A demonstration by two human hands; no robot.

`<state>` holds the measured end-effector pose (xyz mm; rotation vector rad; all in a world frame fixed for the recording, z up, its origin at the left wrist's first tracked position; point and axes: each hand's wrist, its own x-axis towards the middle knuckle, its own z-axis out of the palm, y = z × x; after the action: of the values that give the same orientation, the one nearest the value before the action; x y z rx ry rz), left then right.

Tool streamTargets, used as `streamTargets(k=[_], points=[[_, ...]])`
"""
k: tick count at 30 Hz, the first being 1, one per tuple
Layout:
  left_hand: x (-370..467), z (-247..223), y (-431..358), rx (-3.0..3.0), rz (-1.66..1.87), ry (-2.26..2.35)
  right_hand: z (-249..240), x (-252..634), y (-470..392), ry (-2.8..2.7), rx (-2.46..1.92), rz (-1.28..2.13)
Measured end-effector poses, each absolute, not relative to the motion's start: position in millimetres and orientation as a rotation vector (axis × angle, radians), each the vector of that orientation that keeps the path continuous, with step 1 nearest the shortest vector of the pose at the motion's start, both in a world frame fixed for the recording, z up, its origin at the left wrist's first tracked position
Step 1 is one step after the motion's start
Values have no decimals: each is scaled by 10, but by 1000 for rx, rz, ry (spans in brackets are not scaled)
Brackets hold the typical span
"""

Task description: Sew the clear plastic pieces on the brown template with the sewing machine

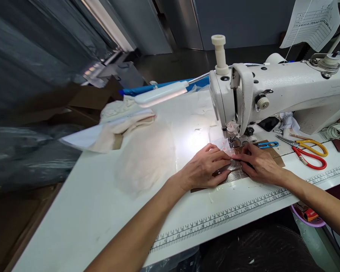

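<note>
At the needle of the white sewing machine [234, 90], a small piece of sheer pale pink fabric [224, 144] lies by the presser foot [231, 142]. My left hand [208, 166] rests on its near side, fingers bent and close together over the fabric. From the right, my right hand [256, 162] pinches the fabric's edge between thumb and fingers. The fingertips of both hands almost meet just in front of the foot. Beneath them is a brown and silvery plate [238, 173]. My fingers partly hide the fabric.
Blue thread snips [268, 144] and scissors with red and yellow handles [311, 151] lie to the right. A lit lamp [161, 94] reaches over the table. Pale cloth [121, 128] lies at the far left edge. A printed ruler [226, 217] runs along the front edge.
</note>
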<state>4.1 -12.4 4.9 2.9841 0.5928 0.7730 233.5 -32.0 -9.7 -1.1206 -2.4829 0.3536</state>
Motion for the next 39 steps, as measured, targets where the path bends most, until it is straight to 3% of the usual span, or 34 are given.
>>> streamTargets(k=[12, 25, 39], points=[[32, 38, -125, 3057, 685, 528, -117, 2336, -334, -2553, -1078, 203], [44, 79, -162, 2954, 794, 623, 279, 2280, -156, -2775, -1184, 510], [22, 34, -158, 2926, 723, 653, -112, 2341, -203, -2570, -995, 303]])
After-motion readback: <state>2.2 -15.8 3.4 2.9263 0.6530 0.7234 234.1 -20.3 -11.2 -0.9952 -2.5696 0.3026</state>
